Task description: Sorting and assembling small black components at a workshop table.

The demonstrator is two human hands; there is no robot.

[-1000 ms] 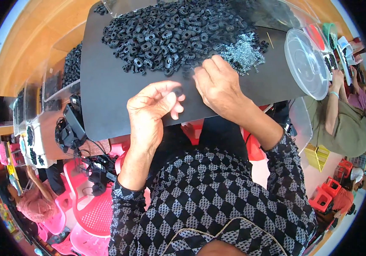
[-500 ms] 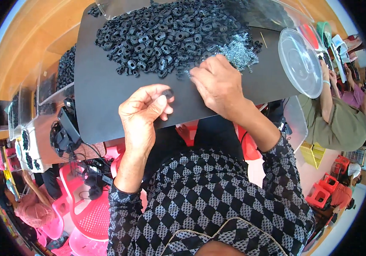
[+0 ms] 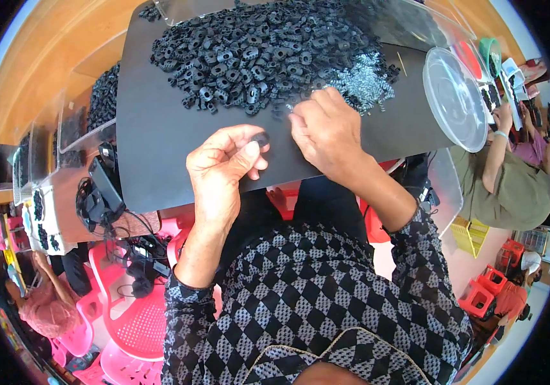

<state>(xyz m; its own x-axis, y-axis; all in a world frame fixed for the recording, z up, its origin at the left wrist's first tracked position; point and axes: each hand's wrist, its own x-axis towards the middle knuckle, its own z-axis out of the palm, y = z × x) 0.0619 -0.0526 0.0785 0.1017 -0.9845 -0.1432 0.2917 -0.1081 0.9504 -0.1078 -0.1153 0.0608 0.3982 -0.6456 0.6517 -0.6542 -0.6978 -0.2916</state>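
Observation:
My left hand (image 3: 225, 160) is closed, pinching a small black rounded plastic piece (image 3: 261, 138) between thumb and fingertips, just above the table. To its right, my right hand (image 3: 327, 128) has its fingers drawn together and pointing left. A tiny pale bit shows by those fingertips, but whether it is held I cannot make out. Just beyond that hand lies a heap of small silvery coil springs (image 3: 366, 82). A wide pile of small black plastic parts with oval holes (image 3: 243, 61) spreads across the far side of the dark table (image 3: 159, 154).
A clear round lid (image 3: 456, 96) lies at the table's right edge, with a thin stick (image 3: 402, 64) left of it. Clear bins of black parts (image 3: 103, 99) stand at left, above black adapters and cables (image 3: 105, 192). Pink chairs (image 3: 135, 321) and other people (image 3: 502, 179) are around.
Both hands have shifted slightly in the picture along with the view. My right fingers have drawn a little closer together; the left hand keeps hold of its black piece.

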